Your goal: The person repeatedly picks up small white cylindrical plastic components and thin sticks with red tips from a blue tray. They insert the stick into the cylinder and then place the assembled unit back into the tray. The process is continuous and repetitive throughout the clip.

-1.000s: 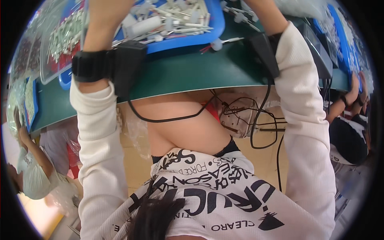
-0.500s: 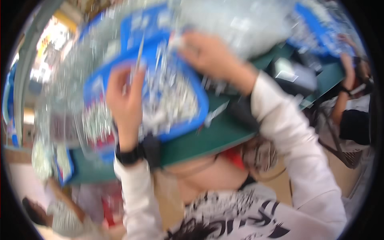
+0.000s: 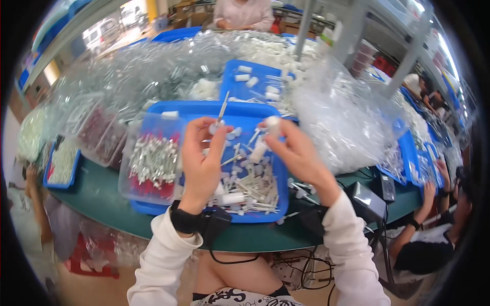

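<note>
My left hand [image 3: 201,163] pinches a thin metal rod with a white plastic base [image 3: 223,106], its bare end pointing up. In my right hand [image 3: 303,158], thumb and fingers close on a short white plastic cylinder [image 3: 273,124]. Both hands hover apart over a blue tray [image 3: 250,110], where rods with white plastic ends [image 3: 258,186] lie in a loose heap among white cylinders [image 3: 234,199]. Against my left hand's outer side stands a clear plastic box [image 3: 124,176] of small white and pink parts.
A smaller blue tray [image 3: 231,84] with white cylinders sits behind. Clear plastic bags [image 3: 347,120] bulge at the back right; more clear plastic [image 3: 148,64] piles at the back left. Black boxes with cables [image 3: 366,200] stand right. People work at left, right and across the table.
The head view has swung and steadied, so the tray now appears lower and more level. Both hands stay above the tray, the left still pinching the rod.
</note>
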Tool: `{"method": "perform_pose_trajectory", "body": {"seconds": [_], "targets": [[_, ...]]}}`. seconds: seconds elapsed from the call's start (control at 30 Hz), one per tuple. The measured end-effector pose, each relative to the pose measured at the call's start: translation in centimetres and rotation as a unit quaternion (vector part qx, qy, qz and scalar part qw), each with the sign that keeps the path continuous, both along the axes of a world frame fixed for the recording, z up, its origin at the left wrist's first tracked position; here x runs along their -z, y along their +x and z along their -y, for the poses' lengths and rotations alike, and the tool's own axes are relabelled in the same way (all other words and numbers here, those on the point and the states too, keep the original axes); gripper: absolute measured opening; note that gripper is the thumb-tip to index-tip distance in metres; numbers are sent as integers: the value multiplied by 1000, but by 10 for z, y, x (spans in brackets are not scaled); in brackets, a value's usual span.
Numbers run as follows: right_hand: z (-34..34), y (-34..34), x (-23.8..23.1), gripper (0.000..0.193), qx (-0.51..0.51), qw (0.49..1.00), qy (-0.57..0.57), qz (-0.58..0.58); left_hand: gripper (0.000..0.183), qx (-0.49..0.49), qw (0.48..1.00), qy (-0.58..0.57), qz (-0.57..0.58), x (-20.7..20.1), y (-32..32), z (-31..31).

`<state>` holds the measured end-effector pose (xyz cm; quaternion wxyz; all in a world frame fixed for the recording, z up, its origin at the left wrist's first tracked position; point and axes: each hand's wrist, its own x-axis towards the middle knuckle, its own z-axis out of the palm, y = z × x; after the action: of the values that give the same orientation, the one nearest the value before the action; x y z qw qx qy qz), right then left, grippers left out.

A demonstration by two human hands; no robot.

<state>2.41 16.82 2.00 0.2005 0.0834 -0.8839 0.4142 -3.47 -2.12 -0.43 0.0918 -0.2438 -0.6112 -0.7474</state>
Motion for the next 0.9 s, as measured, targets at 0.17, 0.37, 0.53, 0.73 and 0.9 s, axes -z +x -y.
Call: {"method": "perform_pose_trajectory", "body": {"seconds": [0.17,0.37,0.53,0.73,0.9], "targets": [[3,21,-14,30,75,986,143,29,26,317,902,282,78,-57,38,32],[29,39,-29,30,50,991,106,-58,25,623,736,267,5,-112,51,89],[23,93,-69,37,-34,976,-215,-30,25,489,810,323,25,-99,50,95],[29,132,-103,21,-358,878,-314,-44,25,354,862,363,-1,-103,28,106],[33,138,-105,22,-463,783,-415,3,26,307,879,364,10,-94,21,100]]}}
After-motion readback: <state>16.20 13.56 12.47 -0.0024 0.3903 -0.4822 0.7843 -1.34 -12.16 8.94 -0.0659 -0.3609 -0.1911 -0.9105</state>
